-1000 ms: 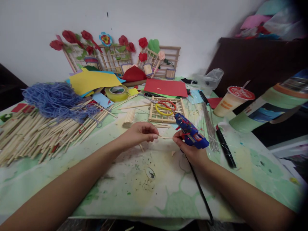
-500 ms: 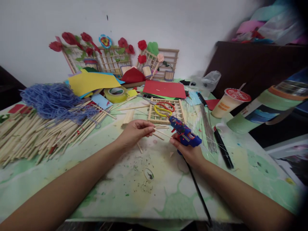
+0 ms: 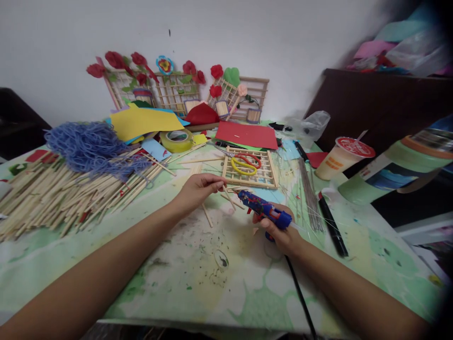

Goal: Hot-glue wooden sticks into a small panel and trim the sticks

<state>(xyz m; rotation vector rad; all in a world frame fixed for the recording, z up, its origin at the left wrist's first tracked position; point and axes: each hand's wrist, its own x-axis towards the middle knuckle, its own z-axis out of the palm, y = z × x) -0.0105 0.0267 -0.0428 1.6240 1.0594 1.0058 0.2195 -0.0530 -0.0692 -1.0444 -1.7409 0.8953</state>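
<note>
My left hand (image 3: 202,190) pinches a short thin wooden stick (image 3: 229,197) between thumb and fingertips. In my right hand (image 3: 279,230) is a blue glue gun (image 3: 264,208), its nozzle pointing left toward the stick, with a small gap between them. A black cord runs from the gun down to the table's front edge. Just beyond my hands lies a small wooden lattice (image 3: 269,169), with scissors (image 3: 244,164) with red and yellow handles on top. A few loose sticks (image 3: 207,215) rest near my left hand.
Many wooden sticks (image 3: 81,198) and blue yarn (image 3: 87,146) cover the left side. Coloured paper (image 3: 145,122), tape (image 3: 176,140) and flower-decorated lattices (image 3: 173,94) are at the back. On the right are a black marker (image 3: 332,226), a drink cup (image 3: 343,158) and a bottle (image 3: 392,165).
My right hand has moved away from the stick and tilted the glue gun flatter, nozzle leftward. The stick in my left hand now slants more steeply downward. The view has shifted slightly.
</note>
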